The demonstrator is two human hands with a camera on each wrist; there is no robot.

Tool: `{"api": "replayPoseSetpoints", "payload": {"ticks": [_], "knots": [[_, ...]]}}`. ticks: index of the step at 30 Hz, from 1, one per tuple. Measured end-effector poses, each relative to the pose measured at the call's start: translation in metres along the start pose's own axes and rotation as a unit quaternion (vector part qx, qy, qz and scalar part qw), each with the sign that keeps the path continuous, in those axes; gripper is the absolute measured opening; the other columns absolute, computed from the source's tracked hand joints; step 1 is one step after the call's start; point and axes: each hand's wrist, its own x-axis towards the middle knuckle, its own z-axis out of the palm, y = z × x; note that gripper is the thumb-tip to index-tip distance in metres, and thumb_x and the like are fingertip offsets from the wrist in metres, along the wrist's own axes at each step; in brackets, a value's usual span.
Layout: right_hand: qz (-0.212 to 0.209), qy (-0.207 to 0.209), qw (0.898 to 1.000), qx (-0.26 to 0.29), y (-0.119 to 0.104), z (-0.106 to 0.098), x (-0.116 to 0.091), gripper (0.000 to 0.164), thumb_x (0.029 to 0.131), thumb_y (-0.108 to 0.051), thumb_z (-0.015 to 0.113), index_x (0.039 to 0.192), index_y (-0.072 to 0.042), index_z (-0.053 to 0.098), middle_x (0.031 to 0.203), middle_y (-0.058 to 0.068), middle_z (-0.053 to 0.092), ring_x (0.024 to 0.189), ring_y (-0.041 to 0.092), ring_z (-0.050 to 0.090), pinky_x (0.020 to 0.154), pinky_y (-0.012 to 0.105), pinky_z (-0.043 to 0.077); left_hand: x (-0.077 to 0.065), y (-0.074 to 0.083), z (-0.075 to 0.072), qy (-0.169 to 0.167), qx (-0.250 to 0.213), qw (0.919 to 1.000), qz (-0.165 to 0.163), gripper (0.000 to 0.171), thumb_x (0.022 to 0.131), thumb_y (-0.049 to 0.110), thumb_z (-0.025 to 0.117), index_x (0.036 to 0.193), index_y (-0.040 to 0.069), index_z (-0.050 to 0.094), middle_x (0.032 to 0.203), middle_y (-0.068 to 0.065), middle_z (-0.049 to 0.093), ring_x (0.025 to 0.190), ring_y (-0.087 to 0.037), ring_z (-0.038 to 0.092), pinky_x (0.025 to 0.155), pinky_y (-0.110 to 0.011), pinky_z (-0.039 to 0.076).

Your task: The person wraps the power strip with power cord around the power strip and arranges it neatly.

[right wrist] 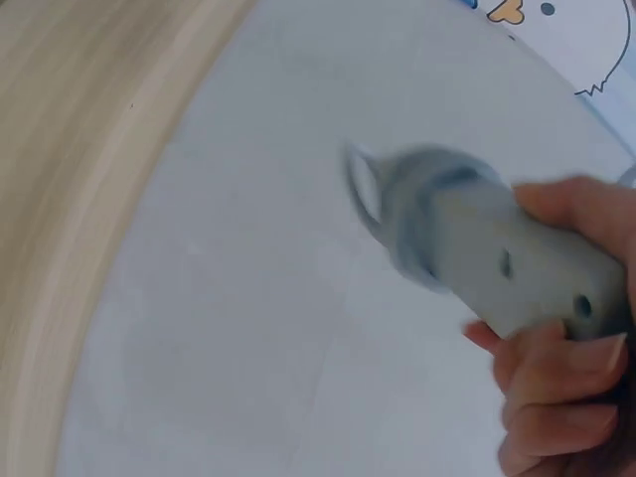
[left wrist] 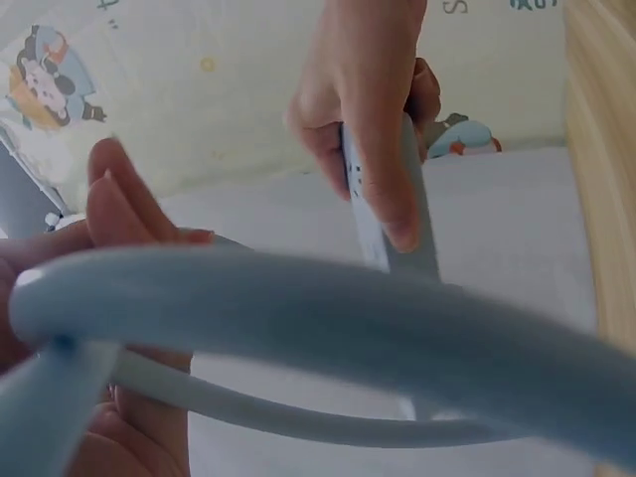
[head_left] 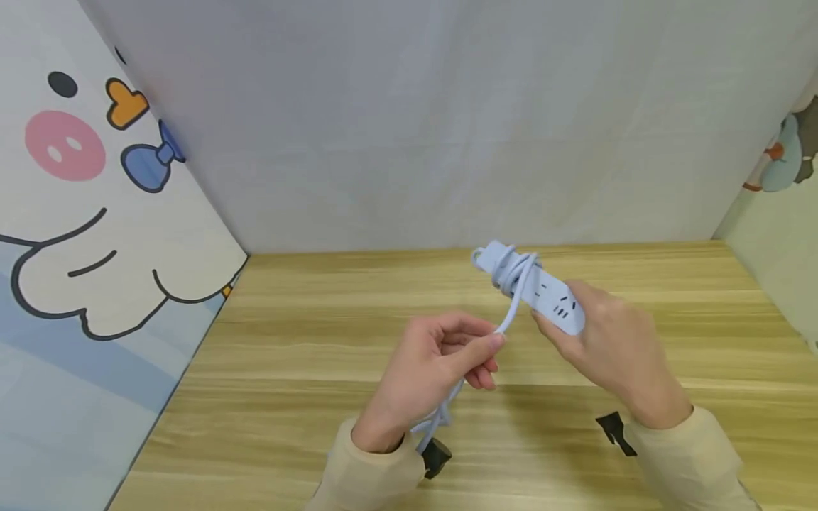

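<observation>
My right hand [head_left: 616, 344] grips the socket end of a white power strip [head_left: 556, 298], tilted above the table. Several turns of its cord [head_left: 511, 273] are wrapped around the far end, near a small loop [head_left: 476, 257]. My left hand [head_left: 441, 362] pinches the cord between thumb and fingers, and the stretch up to the strip runs fairly straight. Below that hand the rest of the cord hangs in loose bends by the left sleeve. In the left wrist view the cord [left wrist: 298, 308] crosses close to the camera. The right wrist view shows fingers [right wrist: 556, 368] curled around the strip's body.
Under both hands is a wood-grain table [head_left: 287, 348]. A pale curtain-like wall [head_left: 415, 128] stands behind it, with a cartoon-printed panel [head_left: 179, 234] on the left and another printed panel [head_left: 773, 241] on the right. Black straps [head_left: 437, 458] show at the sleeves.
</observation>
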Motion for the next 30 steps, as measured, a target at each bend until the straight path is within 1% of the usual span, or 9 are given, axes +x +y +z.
{"api": "replayPoseSetpoints", "payload": {"ticks": [5,10,12,17,21,24,27,28,30], "knots": [[0.017,0.084,0.996,0.014,0.003,-0.001,0.005,0.045,0.079,-0.026,0.078,0.103,0.010,0.066,0.068,0.017,0.064,0.048,0.023,0.053,0.042,0.032,0.040,0.000,-0.002,-0.005,-0.042,0.043,0.9974,-0.040,0.022,0.102,0.015,0.063,0.115,-0.001,0.069,0.083,-0.017,0.071,0.066,-0.014,0.071,0.068,-0.035,0.063],[0.040,0.125,0.991,0.017,0.012,-0.003,0.007,0.046,0.079,-0.027,0.077,0.099,0.012,0.065,0.063,0.018,0.062,0.045,0.021,0.049,0.041,0.025,0.034,0.000,-0.004,-0.015,-0.075,0.087,0.9913,-0.064,0.019,0.103,0.016,0.062,0.104,0.000,0.071,0.078,-0.014,0.070,0.065,-0.015,0.069,0.067,-0.033,0.062],[0.065,0.145,0.987,0.024,0.018,-0.005,0.007,0.046,0.079,-0.026,0.079,0.100,0.012,0.067,0.065,0.020,0.064,0.046,0.014,0.047,0.042,0.021,0.033,0.000,-0.004,-0.018,-0.089,0.099,0.9888,-0.067,0.019,0.103,0.016,0.061,0.099,0.001,0.071,0.078,-0.015,0.070,0.065,-0.015,0.069,0.067,-0.032,0.062],[0.128,0.196,0.971,0.058,0.032,-0.012,0.008,0.046,0.075,-0.021,0.084,0.105,0.011,0.071,0.072,0.025,0.067,0.056,-0.015,0.036,0.046,0.009,0.027,-0.001,-0.004,-0.024,-0.106,0.146,0.9819,-0.057,0.018,0.104,0.016,0.060,0.094,0.004,0.070,0.084,-0.018,0.071,0.069,-0.014,0.071,0.069,-0.028,0.061],[0.163,0.211,0.960,0.083,0.033,-0.015,0.008,0.047,0.078,-0.019,0.084,0.110,0.012,0.070,0.076,0.028,0.068,0.058,-0.021,0.035,0.050,0.005,0.028,-0.002,-0.007,-0.028,-0.109,0.192,0.9738,-0.053,0.015,0.102,0.014,0.062,0.094,0.003,0.069,0.082,-0.012,0.072,0.072,-0.014,0.071,0.069,-0.025,0.060],[0.209,0.232,0.945,0.096,0.031,-0.018,0.010,0.045,0.080,-0.020,0.084,0.113,0.007,0.071,0.072,0.003,0.068,0.056,-0.019,0.038,0.051,0.004,0.030,-0.002,-0.008,-0.032,-0.092,0.222,0.9687,-0.061,0.013,0.102,0.013,0.062,0.096,0.004,0.069,0.084,-0.007,0.072,0.074,-0.012,0.071,0.070,-0.026,0.060],[0.247,0.258,0.927,0.110,0.031,-0.021,0.010,0.043,0.081,-0.021,0.085,0.115,0.003,0.073,0.075,-0.026,0.058,0.057,-0.016,0.041,0.053,0.004,0.032,0.000,-0.010,-0.036,-0.050,0.247,0.9660,-0.059,0.010,0.102,0.014,0.062,0.102,0.006,0.069,0.090,-0.005,0.073,0.081,-0.012,0.072,0.075,-0.025,0.060],[0.256,0.264,0.923,0.116,0.032,-0.022,0.010,0.043,0.081,-0.021,0.085,0.115,0.002,0.073,0.077,-0.032,0.053,0.057,-0.015,0.042,0.054,0.004,0.033,0.001,-0.011,-0.036,-0.033,0.253,0.9654,-0.054,0.010,0.102,0.014,0.063,0.104,0.007,0.069,0.093,-0.004,0.073,0.084,-0.013,0.072,0.076,-0.024,0.060],[0.262,0.274,0.916,0.129,0.032,-0.023,0.010,0.042,0.081,-0.019,0.085,0.115,0.002,0.073,0.078,-0.034,0.053,0.059,-0.013,0.044,0.054,0.005,0.034,0.003,-0.013,-0.037,0.001,0.267,0.9628,-0.042,0.010,0.101,0.015,0.063,0.107,0.009,0.069,0.097,-0.004,0.073,0.089,-0.014,0.073,0.078,-0.023,0.059]]}}
